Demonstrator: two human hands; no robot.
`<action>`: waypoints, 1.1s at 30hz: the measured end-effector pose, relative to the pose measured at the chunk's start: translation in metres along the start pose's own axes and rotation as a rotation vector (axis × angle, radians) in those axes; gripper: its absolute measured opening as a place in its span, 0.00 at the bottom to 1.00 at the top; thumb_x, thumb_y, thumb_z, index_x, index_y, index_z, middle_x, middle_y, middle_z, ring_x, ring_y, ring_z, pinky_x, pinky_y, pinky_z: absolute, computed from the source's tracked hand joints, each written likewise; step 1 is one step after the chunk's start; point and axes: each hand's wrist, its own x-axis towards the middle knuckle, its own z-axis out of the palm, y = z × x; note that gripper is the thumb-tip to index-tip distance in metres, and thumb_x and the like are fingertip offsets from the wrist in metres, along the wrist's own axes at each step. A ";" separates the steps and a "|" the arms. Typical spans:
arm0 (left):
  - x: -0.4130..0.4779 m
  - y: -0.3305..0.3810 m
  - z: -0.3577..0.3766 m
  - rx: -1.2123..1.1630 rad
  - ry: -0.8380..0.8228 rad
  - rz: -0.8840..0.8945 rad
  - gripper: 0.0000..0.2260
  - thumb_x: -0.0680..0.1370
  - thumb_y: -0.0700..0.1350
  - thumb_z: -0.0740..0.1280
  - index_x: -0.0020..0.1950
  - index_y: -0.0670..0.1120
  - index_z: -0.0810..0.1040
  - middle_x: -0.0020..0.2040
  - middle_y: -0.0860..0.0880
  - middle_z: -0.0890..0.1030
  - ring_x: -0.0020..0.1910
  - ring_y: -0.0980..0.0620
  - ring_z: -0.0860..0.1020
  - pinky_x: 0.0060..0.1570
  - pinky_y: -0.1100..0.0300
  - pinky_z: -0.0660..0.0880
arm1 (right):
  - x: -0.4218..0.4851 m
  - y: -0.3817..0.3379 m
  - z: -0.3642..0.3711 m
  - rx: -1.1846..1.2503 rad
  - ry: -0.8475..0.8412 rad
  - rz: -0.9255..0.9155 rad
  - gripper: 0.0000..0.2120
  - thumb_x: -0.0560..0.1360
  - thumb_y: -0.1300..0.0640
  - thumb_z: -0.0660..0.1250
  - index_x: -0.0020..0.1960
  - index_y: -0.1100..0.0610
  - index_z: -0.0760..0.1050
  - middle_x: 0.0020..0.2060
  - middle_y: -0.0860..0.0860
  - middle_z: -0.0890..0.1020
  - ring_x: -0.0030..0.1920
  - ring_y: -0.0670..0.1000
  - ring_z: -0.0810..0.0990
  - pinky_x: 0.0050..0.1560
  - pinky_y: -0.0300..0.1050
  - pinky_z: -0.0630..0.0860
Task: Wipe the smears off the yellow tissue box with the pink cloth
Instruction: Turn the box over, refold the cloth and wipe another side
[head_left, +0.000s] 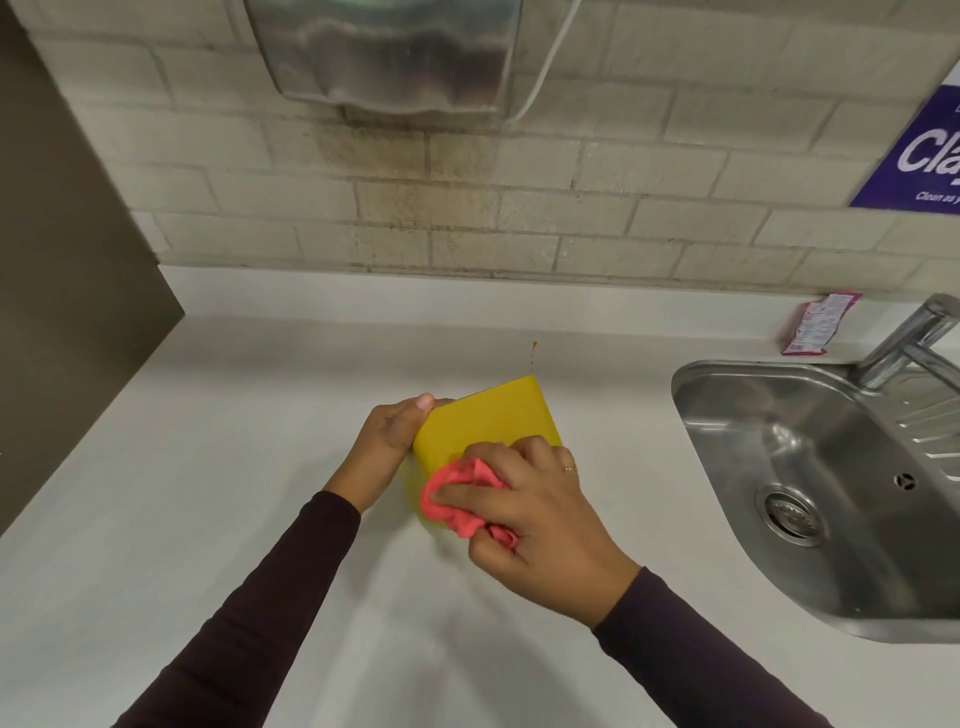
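So the yellow tissue box (488, 421) is sitting roughly mid-counter, tilted so one plain yellow face points up toward the camera, with a corner aimed at the back wall. The left hand (392, 431) is clamped on the box's left edge, fingers curled around the far side and thumb on top, basically steadying it. The right hand (535, 509) is closed around the pink cloth (460, 499), which is all bunched up and pressed against the near lower part of the box, so the cloth sits between palm and box, poking out to the left of the fingers and a bit under the thumb. There's a thin ring (570, 468) on one finger of that hand. Both arms are in dark sleeves (270, 597). I honestly can't make out any smears on the yellow face from this angle. The white counter (208, 493) has a tiny orange drip mark (533, 353) just behind the box. Off to the right there's a steel sink (810, 467) with a tap (914, 338), well apart from the box, and a small pink packet (818, 322) leaning against the brick wall (571, 197). A metal dispenser (384, 52) hangs on the wall above, and a purple sign (919, 150) is at the right edge.
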 end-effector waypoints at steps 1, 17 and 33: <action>0.001 0.000 0.000 0.005 -0.001 -0.003 0.23 0.67 0.64 0.59 0.48 0.51 0.83 0.47 0.50 0.85 0.47 0.55 0.82 0.50 0.65 0.76 | -0.006 0.004 0.000 -0.009 -0.005 -0.015 0.16 0.70 0.51 0.62 0.55 0.38 0.76 0.53 0.42 0.76 0.47 0.50 0.68 0.46 0.48 0.63; 0.004 -0.009 -0.005 0.005 0.080 -0.045 0.17 0.72 0.59 0.57 0.43 0.54 0.83 0.37 0.56 0.85 0.38 0.62 0.81 0.45 0.62 0.73 | -0.026 0.031 0.005 -0.026 0.163 0.080 0.09 0.71 0.52 0.64 0.49 0.41 0.75 0.55 0.45 0.75 0.49 0.51 0.69 0.47 0.48 0.64; -0.009 -0.009 -0.012 -0.017 -0.003 0.030 0.18 0.67 0.61 0.61 0.48 0.55 0.83 0.47 0.54 0.85 0.51 0.55 0.81 0.54 0.56 0.73 | -0.041 0.058 -0.008 -0.118 0.256 0.237 0.11 0.69 0.58 0.63 0.44 0.42 0.77 0.51 0.45 0.77 0.45 0.52 0.72 0.45 0.48 0.67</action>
